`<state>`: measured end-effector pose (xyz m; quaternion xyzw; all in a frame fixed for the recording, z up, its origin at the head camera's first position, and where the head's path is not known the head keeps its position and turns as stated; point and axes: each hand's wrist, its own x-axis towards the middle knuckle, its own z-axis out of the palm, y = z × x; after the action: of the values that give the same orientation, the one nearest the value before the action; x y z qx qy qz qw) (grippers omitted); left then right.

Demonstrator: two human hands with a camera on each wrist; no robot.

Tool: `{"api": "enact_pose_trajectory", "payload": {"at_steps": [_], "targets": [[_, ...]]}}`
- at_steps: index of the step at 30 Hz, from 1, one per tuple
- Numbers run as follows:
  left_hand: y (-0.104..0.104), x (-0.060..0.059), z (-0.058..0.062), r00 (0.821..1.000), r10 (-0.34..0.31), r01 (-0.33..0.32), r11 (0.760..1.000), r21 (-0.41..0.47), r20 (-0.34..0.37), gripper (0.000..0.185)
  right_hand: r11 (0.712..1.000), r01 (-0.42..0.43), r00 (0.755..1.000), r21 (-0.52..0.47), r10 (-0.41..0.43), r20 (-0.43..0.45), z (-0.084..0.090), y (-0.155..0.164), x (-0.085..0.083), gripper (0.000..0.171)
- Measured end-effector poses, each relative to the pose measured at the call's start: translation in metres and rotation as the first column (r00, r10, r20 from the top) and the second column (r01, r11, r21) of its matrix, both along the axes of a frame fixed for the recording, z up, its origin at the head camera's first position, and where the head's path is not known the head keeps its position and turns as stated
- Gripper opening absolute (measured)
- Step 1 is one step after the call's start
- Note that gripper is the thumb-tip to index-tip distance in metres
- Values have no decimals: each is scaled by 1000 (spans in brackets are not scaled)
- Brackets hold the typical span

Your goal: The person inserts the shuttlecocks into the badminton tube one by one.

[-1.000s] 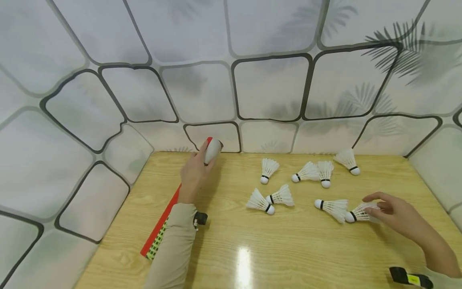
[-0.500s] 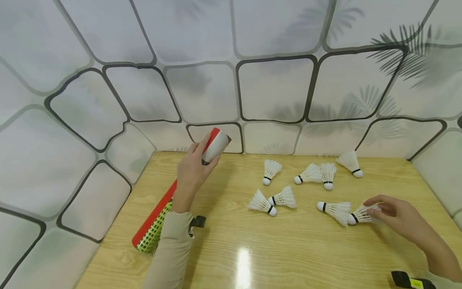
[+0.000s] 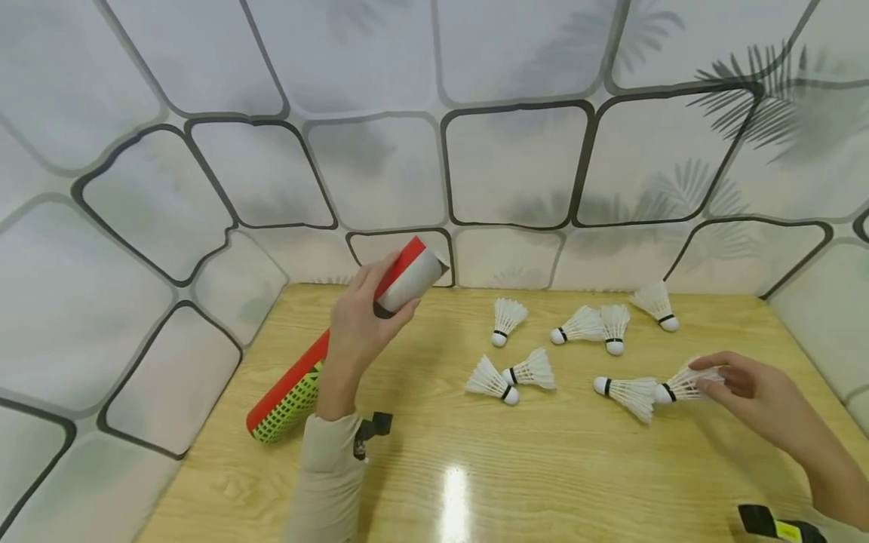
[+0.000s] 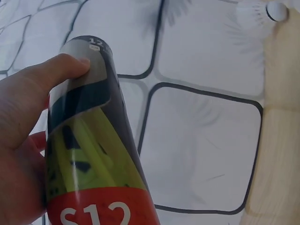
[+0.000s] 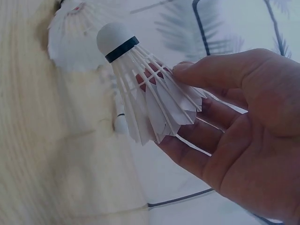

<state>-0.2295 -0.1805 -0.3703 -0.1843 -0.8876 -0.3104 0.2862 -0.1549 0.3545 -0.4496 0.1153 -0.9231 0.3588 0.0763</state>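
In the head view my left hand [image 3: 356,320] grips a shuttlecock tube [image 3: 292,388] near its upper end. The tube is red, grey and yellow-green, tilted with its top to the back right. The left wrist view shows "S12" printed on the tube [image 4: 101,154] and my thumb along its grey top band. My right hand [image 3: 760,400] pinches a white shuttlecock [image 3: 681,385] by its feathers, thumb on one side and fingers on the other. Seen from the right wrist, the held shuttlecock [image 5: 150,89] has its cork with a black band pointing away from my palm.
On the wooden table [image 3: 543,467], a shuttlecock [image 3: 627,396] lies just left of the held one. Two touching shuttlecocks [image 3: 492,381] lie mid-table, another shuttlecock [image 3: 508,320] behind them, and several more [image 3: 614,328] toward the back right. A patterned wall [image 3: 380,173] rises behind.
My left hand has turned the tube, its top rising toward the right and its lower end swinging left. My right hand has lifted its shuttlecock slightly.
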Motion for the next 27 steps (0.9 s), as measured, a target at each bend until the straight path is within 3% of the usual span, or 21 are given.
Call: {"api": "enact_pose_trajectory", "payload": {"at_steps": [4, 8, 18, 27], "targets": [[-4, 8, 7, 997, -82, 82, 993, 81, 5, 69, 999, -2, 1000, -33, 1, -30, 9, -10, 2, 23], [-6, 13, 11, 990, -144, 144, 983, 110, -5, 70, 1000, 28, 997, -2, -28, -75, 19, -17, 3, 24], [-4, 18, 17, 979, -205, 206, 970, 130, -22, 70, 989, 137, 976, 58, -125, -176, 55, -24, 5, 26], [4, 27, 17, 955, -295, 296, 942, 159, -32, 71, 984, 106, 924, -144, -151, -350, 86, -50, 7, 35]]}}
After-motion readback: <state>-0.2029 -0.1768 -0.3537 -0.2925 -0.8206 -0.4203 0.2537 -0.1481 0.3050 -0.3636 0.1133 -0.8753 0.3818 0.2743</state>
